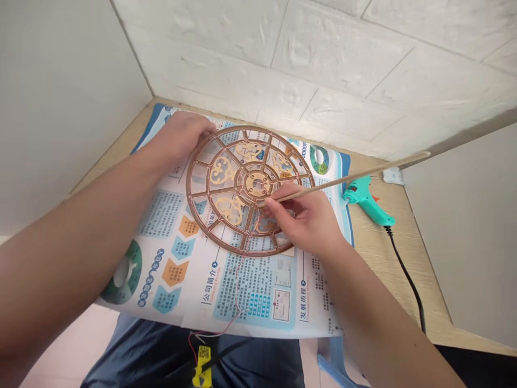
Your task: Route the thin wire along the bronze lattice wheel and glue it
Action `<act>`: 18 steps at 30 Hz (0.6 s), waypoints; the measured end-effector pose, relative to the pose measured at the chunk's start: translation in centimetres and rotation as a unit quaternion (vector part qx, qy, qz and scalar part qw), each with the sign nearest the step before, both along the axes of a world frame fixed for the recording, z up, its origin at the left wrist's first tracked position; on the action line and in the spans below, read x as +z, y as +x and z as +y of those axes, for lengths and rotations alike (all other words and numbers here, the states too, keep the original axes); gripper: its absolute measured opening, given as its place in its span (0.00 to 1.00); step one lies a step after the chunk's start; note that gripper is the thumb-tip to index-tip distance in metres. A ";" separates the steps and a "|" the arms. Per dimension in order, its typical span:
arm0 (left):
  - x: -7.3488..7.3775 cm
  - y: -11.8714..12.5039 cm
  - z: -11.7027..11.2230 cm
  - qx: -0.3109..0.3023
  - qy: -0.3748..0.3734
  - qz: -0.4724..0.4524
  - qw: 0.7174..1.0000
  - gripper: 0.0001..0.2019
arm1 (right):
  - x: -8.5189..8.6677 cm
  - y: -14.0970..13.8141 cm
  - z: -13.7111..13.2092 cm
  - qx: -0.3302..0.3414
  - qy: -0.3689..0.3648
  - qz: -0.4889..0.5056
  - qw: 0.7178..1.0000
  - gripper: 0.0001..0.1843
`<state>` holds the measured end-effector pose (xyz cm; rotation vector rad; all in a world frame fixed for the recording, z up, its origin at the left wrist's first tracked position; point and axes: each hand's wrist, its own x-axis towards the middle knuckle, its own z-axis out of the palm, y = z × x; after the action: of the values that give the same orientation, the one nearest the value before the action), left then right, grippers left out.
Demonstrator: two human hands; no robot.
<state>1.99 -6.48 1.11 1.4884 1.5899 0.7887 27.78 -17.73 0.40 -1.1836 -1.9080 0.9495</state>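
A round, brown openwork frame (195, 207) with spokes, rings and pale scroll-shaped cutouts lies on a printed poster sheet (194, 302). My left hand (183, 137) is at its far left rim; the fingertips are mostly hidden behind the hand. In my right hand (307, 215) a thin wooden stick (363, 171) is pinched between thumb and fingers, its near end close to the frame's hub (257, 184). Thin reddish wire (237, 285) follows the rings and spokes, then hangs off the near rim toward the poster's front edge.
To the right, a teal hot glue gun (369, 200) lies with its nozzle by the poster and its black cord (407, 275) trailing forward. A small white packet (392, 175) sits behind it. White walls (315, 59) bound the wooden tabletop (404, 231). A yellow tag (203, 366) hangs near my lap.
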 end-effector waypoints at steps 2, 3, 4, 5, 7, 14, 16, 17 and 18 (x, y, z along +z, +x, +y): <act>0.7 0.4 -0.4 -0.002 -0.048 -0.165 0.985 0.11 | 0.0 0.1 0.1 -0.009 0.005 0.027 1.000 0.11; 1.1 0.7 -0.7 -0.013 -0.065 -0.236 0.970 0.11 | 0.0 0.2 0.2 -0.014 0.010 0.036 0.999 0.11; 1.3 1.1 -1.0 -0.027 -0.076 -0.286 0.955 0.11 | 0.1 0.2 0.3 -0.019 0.016 0.040 0.999 0.11; 1.6 1.4 -1.3 -0.042 -0.081 -0.324 0.942 0.11 | 0.2 0.3 0.4 -0.024 0.023 0.042 0.999 0.10; 1.8 2.2 -2.0 -0.052 -0.082 -0.364 0.926 0.15 | 0.3 0.4 0.5 -0.028 0.037 0.039 0.998 0.09; 1.5 3.0 -2.6 -0.052 -0.054 -0.320 0.944 0.29 | 0.6 0.5 0.7 -0.033 0.024 0.036 0.999 0.09; 1.3 2.9 -2.5 -0.056 -0.051 -0.330 0.941 0.26 | 0.6 0.4 0.8 -0.032 0.011 0.033 0.999 0.09; 1.3 2.9 -2.4 -0.056 -0.052 -0.340 0.937 0.24 | 0.6 0.4 0.8 -0.031 0.006 0.032 0.999 0.09; 1.2 2.9 -2.4 -0.055 -0.054 -0.353 0.933 0.23 | 0.6 0.4 0.8 -0.030 0.002 0.031 0.999 0.09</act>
<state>4.90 -8.84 2.33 1.0286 0.9778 1.0063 28.15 -16.89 0.96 -1.1881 -1.8150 0.9384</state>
